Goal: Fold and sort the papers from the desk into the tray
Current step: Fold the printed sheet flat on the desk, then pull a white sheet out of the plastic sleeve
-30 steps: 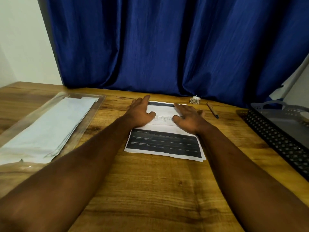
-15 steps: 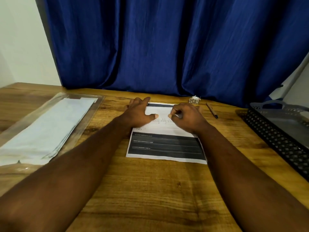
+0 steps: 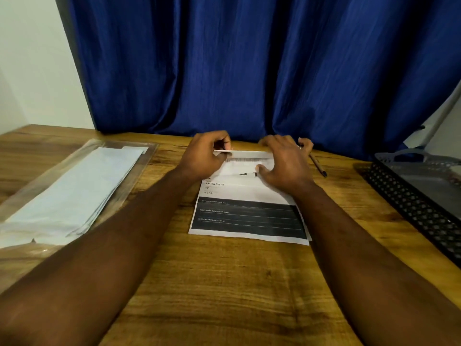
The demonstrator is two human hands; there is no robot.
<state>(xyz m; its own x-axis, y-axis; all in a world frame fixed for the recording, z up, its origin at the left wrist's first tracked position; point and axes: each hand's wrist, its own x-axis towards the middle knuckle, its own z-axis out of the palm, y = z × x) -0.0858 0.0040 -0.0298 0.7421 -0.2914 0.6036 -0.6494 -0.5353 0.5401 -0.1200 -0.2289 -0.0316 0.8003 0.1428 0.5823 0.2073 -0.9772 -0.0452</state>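
Note:
A printed sheet of paper (image 3: 249, 213) with a dark lower band lies on the wooden desk (image 3: 224, 283) in front of me. Its far edge is lifted off the desk and curls toward me. My left hand (image 3: 204, 156) pinches that raised edge at its left corner. My right hand (image 3: 284, 163) holds the edge at the right, thumb under the paper. A dark perforated tray (image 3: 409, 206) stands at the right edge of the desk. Folded white papers (image 3: 74, 196) lie in a clear plastic sleeve on the left.
A pen (image 3: 317, 164) lies just right of my right hand. A blue curtain (image 3: 249, 66) hangs close behind the desk. A white wall is at the far left.
Both hands went from lying flat on the sheet to gripping its far edge, and that edge has risen off the desk toward me, uncovering printed text.

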